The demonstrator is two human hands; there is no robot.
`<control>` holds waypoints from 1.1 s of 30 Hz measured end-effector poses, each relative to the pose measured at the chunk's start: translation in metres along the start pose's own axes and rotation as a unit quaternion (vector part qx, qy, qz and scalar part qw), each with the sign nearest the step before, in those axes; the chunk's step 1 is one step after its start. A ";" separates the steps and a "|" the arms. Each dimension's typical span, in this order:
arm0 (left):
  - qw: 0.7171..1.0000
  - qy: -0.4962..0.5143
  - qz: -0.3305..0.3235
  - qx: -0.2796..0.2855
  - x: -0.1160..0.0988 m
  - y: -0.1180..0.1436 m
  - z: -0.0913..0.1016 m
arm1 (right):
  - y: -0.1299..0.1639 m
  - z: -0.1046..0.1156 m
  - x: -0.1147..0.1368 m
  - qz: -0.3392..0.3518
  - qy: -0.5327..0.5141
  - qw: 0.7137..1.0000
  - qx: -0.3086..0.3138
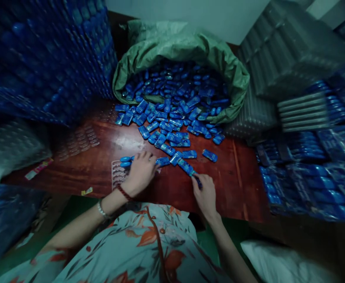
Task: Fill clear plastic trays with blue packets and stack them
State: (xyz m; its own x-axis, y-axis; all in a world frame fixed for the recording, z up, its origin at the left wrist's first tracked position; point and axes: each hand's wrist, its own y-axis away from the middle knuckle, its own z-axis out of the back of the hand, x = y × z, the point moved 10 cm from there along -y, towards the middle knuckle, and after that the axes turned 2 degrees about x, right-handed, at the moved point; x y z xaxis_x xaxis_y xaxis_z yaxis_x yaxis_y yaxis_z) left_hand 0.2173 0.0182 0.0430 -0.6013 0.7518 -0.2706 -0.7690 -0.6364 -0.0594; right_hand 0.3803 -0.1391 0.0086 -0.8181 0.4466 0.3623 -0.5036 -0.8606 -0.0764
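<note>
My left hand (142, 171) is curled over the right part of a clear plastic blister tray (115, 177). Blue oval pieces (125, 159) sit in the tray's upper pockets, beside my fingers. What those fingers grip is hidden under the hand. A small blue packet (163, 161) lies right by the fingertips. To the right, my right hand (205, 193) has its thumb and fingers closed on a dark blue packet (198, 181) at the end of a trail of packets. Another blue packet (185, 167) lies just beyond those fingertips.
A green woven sack (240, 78) spills many blue packets (175, 122) onto the reddish wooden table (172, 188). Filled blue trays (42, 59) are piled at left; stacked clear trays (293, 47) and bagged blue packs (322, 177) stand at right. One packet (210, 155) lies apart.
</note>
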 end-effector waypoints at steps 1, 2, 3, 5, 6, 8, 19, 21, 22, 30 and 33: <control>0.999 -0.035 0.000 0.027 -0.012 -0.008 -0.014 | -0.017 -0.008 0.003 -0.013 0.042 0.999 0.023; 0.997 -0.060 0.003 0.054 -0.021 -0.015 -0.028 | -0.031 -0.016 0.005 -0.023 0.087 0.995 0.053; 0.994 -0.076 0.009 0.075 -0.026 -0.022 -0.039 | -0.041 -0.025 0.006 -0.026 0.128 0.988 0.085; 0.991 -0.089 0.026 0.100 -0.028 -0.031 -0.056 | -0.053 -0.038 0.008 -0.016 0.180 0.974 0.140; 0.990 -0.087 0.031 0.102 -0.027 -0.034 -0.060 | -0.055 -0.043 0.008 -0.007 0.189 0.970 0.156; 0.992 -0.076 0.018 0.101 -0.028 -0.033 -0.064 | -0.056 -0.049 0.007 0.013 0.175 0.970 0.167; 0.980 0.195 -0.020 0.014 0.022 0.082 -0.003 | -0.028 -0.030 0.065 0.087 -0.209 0.970 0.088; 0.970 0.225 0.066 -0.057 0.060 0.103 0.010 | -0.025 -0.043 0.097 0.118 -0.251 0.953 0.124; 0.964 0.227 0.097 -0.094 0.074 0.112 0.013 | -0.025 -0.048 0.114 0.146 -0.270 0.943 0.131; 0.974 0.129 0.059 -0.176 0.088 0.121 -0.007 | -0.020 -0.066 0.195 0.416 -0.133 0.896 0.083; 0.982 0.096 -0.001 -0.162 0.079 0.115 -0.006 | -0.016 -0.074 0.208 0.434 -0.030 0.895 0.102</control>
State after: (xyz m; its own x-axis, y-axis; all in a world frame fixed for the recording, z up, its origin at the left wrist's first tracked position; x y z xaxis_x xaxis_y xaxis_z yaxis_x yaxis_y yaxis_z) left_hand 0.0826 0.0030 0.0091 -0.5244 0.7266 -0.4440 -0.6417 -0.6800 -0.3548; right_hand 0.1980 -0.0139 0.0160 -0.8565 -0.4205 0.2994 0.3806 -0.9062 -0.1841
